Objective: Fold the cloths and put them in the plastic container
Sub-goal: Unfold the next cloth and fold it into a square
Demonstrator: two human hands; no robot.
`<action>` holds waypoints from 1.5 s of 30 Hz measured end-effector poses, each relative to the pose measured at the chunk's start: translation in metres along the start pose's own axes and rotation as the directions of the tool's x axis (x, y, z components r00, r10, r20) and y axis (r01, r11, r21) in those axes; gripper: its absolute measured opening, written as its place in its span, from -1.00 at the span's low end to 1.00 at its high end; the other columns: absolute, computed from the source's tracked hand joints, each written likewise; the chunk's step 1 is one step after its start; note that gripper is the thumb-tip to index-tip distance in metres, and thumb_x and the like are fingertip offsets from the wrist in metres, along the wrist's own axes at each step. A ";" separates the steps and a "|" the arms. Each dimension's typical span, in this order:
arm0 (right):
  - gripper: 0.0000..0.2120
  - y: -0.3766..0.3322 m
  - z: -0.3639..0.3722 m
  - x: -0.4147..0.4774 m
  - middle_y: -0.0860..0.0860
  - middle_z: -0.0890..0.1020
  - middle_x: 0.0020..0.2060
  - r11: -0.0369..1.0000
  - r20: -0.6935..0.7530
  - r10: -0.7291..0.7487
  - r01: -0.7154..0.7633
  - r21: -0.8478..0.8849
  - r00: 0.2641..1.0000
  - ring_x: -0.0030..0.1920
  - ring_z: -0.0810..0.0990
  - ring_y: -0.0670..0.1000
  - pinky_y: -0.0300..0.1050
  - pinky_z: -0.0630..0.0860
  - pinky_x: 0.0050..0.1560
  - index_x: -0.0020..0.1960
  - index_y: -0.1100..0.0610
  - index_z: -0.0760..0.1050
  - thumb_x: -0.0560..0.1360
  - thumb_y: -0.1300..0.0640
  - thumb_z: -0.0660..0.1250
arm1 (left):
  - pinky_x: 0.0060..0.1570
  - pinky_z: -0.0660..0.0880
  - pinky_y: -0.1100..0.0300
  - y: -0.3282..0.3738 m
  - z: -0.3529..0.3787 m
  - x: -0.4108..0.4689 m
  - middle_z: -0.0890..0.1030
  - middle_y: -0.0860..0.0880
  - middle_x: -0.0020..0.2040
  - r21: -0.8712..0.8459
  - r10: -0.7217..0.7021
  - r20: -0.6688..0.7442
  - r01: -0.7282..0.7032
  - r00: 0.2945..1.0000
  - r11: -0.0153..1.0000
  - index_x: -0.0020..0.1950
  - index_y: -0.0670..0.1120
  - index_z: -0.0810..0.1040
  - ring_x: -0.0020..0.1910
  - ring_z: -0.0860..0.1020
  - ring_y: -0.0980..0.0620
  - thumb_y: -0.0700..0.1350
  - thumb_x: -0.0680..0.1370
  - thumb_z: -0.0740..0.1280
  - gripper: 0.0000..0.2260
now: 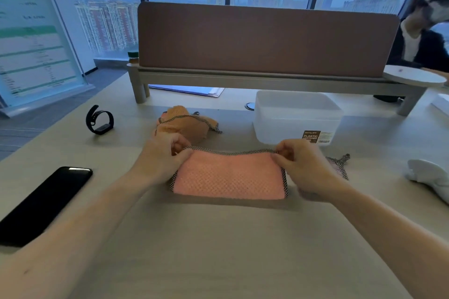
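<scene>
A pink cloth [229, 177] with a checked border lies folded in half on the table in front of me. My left hand [162, 159] pinches its far left corner and my right hand [301, 161] pinches its far right corner. An orange cloth [187, 123] sits crumpled just behind my left hand. Another cloth [339, 164], pale with checked trim, peeks out behind my right hand. The clear plastic container [296, 119] stands open behind my right hand, and I see nothing inside it.
A black phone [45, 204] lies at the left, and a black smartwatch [99, 120] stands behind it. A white object [430, 177] rests at the right edge. A brown desk divider [267, 38] on a raised shelf closes off the back. A person sits at the far right.
</scene>
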State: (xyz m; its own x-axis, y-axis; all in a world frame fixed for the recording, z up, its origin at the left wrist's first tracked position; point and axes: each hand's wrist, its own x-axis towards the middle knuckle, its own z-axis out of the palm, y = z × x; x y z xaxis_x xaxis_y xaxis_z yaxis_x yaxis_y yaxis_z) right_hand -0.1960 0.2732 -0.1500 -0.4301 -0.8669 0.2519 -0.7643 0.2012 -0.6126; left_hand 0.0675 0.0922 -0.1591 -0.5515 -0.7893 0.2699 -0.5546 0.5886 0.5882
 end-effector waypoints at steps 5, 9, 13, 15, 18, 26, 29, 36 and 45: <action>-0.87 0.010 0.019 0.007 -0.03 0.72 -0.11 0.978 0.037 0.049 -0.041 -0.207 0.998 -0.13 0.62 -0.06 -0.20 0.52 0.00 0.04 0.09 0.69 0.54 0.07 0.44 | -0.12 0.46 0.33 -0.014 0.022 0.000 0.61 0.22 -0.20 0.084 0.016 -0.038 -0.012 0.999 0.996 -0.02 0.02 0.70 -0.22 0.55 0.29 -0.04 0.53 0.49 -0.94; -0.91 0.008 0.013 0.011 -0.13 0.66 -0.21 0.983 -0.033 0.018 -0.023 -0.182 0.999 -0.19 0.59 -0.19 -0.29 0.48 -0.09 0.00 0.06 0.68 0.54 0.08 0.44 | -0.17 0.38 0.39 -0.010 0.017 0.006 0.63 0.18 -0.17 0.068 0.042 -0.097 -0.036 0.994 0.997 -0.06 0.06 0.68 -0.19 0.54 0.28 -0.06 0.55 0.46 -0.98; -0.92 0.008 0.013 0.016 -0.11 0.65 -0.22 0.977 -0.045 0.035 -0.044 -0.209 0.998 -0.18 0.61 -0.12 -0.13 0.59 -0.01 -0.02 0.06 0.67 0.53 0.07 0.44 | -0.14 0.48 0.33 -0.010 0.018 0.011 0.59 0.20 -0.19 0.069 0.023 -0.112 -0.016 0.993 0.997 -0.08 0.03 0.67 -0.19 0.53 0.27 -0.07 0.55 0.46 -0.98; -0.91 0.008 0.018 0.015 -0.10 0.65 -0.22 0.969 -0.022 0.055 -0.058 -0.241 0.998 -0.18 0.61 -0.08 -0.06 0.61 0.05 -0.01 0.07 0.67 0.53 0.08 0.44 | 0.06 0.58 0.07 -0.014 0.024 0.010 0.58 0.23 -0.21 0.097 0.025 -0.087 -0.017 0.996 0.995 -0.09 0.05 0.67 -0.21 0.53 0.28 -0.07 0.53 0.48 -0.98; -0.86 0.007 0.022 0.013 -0.06 0.69 -0.11 0.957 0.005 0.076 -0.072 -0.280 0.997 -0.10 0.63 -0.04 0.00 0.62 0.09 0.06 0.07 0.64 0.54 0.07 0.43 | 0.14 0.56 0.05 -0.015 0.027 0.009 0.63 0.13 -0.11 0.133 0.028 -0.081 -0.017 0.996 0.991 0.00 0.01 0.67 -0.15 0.54 0.19 -0.06 0.54 0.46 -0.94; -0.35 -0.057 0.047 -0.008 -0.06 0.15 0.61 0.885 0.233 -0.122 0.212 -0.414 0.965 0.60 0.09 0.04 0.08 0.07 0.59 0.62 -0.05 0.08 0.62 -0.32 0.01 | 0.13 0.42 0.14 -0.002 0.022 0.025 0.55 0.05 0.02 0.289 -0.074 0.158 0.026 0.985 0.957 0.06 -0.01 0.55 0.08 0.52 0.04 0.05 0.59 0.38 -0.84; -0.23 -0.046 0.080 -0.018 -0.09 -0.11 0.65 0.884 0.364 -0.031 0.195 -0.424 0.931 0.63 -0.20 0.02 0.19 -0.18 0.60 0.64 -0.11 -0.15 0.55 -0.45 -0.19 | 0.25 0.38 0.00 0.004 0.019 0.032 0.53 0.05 0.02 0.371 -0.151 0.258 0.047 0.954 0.927 0.01 0.01 0.49 0.08 0.48 0.02 0.10 0.62 0.31 -0.83; -0.13 -0.036 0.083 -0.017 -0.11 -0.13 0.64 0.879 0.356 -0.012 0.180 -0.442 0.934 0.63 -0.24 0.07 0.44 -0.26 0.51 0.64 -0.13 -0.20 0.46 -0.55 -0.24 | 0.17 0.45 0.08 0.010 0.006 0.023 0.52 0.13 0.08 -0.071 -0.173 0.279 0.200 0.944 0.977 0.16 0.02 0.47 0.09 0.50 0.11 0.08 0.60 0.37 -0.78; -0.09 -0.042 0.063 -0.019 -0.19 -0.07 0.64 0.995 0.176 -0.041 0.057 -0.087 0.983 0.62 -0.22 -0.10 0.27 -0.20 0.59 0.63 -0.16 -0.05 0.40 -0.58 -0.27 | 0.00 0.45 0.29 0.062 0.002 0.046 0.56 0.21 0.10 -0.218 -0.111 0.156 0.144 0.981 0.965 0.13 0.08 0.61 0.06 0.51 0.25 -0.06 0.65 0.30 -0.88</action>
State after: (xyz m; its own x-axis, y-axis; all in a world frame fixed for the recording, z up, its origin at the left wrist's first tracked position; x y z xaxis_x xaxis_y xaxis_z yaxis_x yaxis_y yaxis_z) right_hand -0.1253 0.2528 -0.1765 -0.3071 -0.9412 0.1406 -0.8263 0.1904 -0.5301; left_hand 0.0064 0.0931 -0.1115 -0.5770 -0.8128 0.0802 -0.4792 0.4164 0.7727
